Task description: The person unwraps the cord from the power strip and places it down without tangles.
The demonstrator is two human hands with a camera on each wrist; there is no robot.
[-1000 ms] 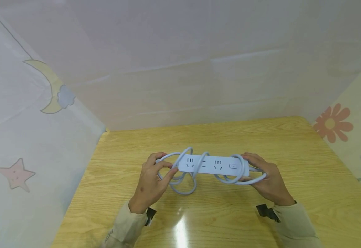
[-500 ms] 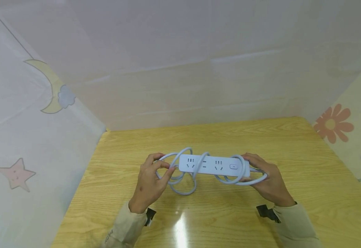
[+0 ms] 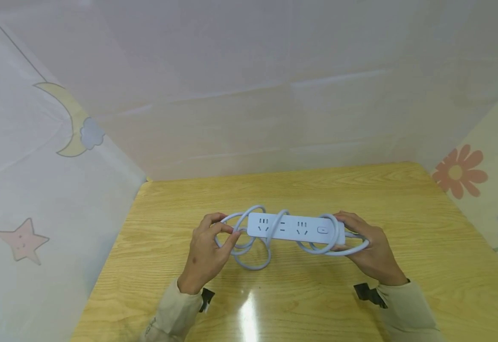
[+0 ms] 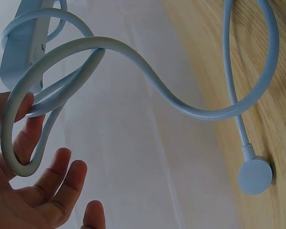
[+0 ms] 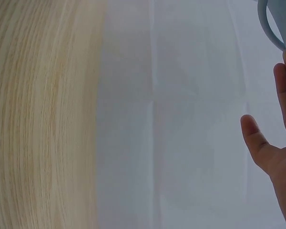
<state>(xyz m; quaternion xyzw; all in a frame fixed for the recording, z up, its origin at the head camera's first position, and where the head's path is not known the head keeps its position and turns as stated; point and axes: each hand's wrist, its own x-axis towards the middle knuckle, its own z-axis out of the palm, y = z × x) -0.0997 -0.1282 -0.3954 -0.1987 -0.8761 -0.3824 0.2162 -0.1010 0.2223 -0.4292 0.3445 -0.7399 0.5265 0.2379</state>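
A white power strip (image 3: 293,228) is held level over the table, its sockets and switch facing up. Its pale cord (image 3: 281,219) winds loosely round the body and hangs in loops at both ends. At the strip's left end, my left hand (image 3: 206,254) pinches the cord between thumb and index finger; the left wrist view shows the other fingers (image 4: 69,186) spread loosely. My right hand (image 3: 374,249) grips the right end, where a cord loop passes over the hand. The cord's round plug (image 4: 255,176) shows low in the left wrist view, against the wooden surface.
The wooden table (image 3: 180,194) runs back to a pale cloth wall (image 3: 249,118). Side walls carry a moon (image 3: 67,118) and star (image 3: 23,241) on the left and a red flower (image 3: 458,171) on the right.
My left thumb and index finger have drawn slightly left, away from the strip's end, and the cord loop there has shifted a little. My right hand and the strip hold almost still.
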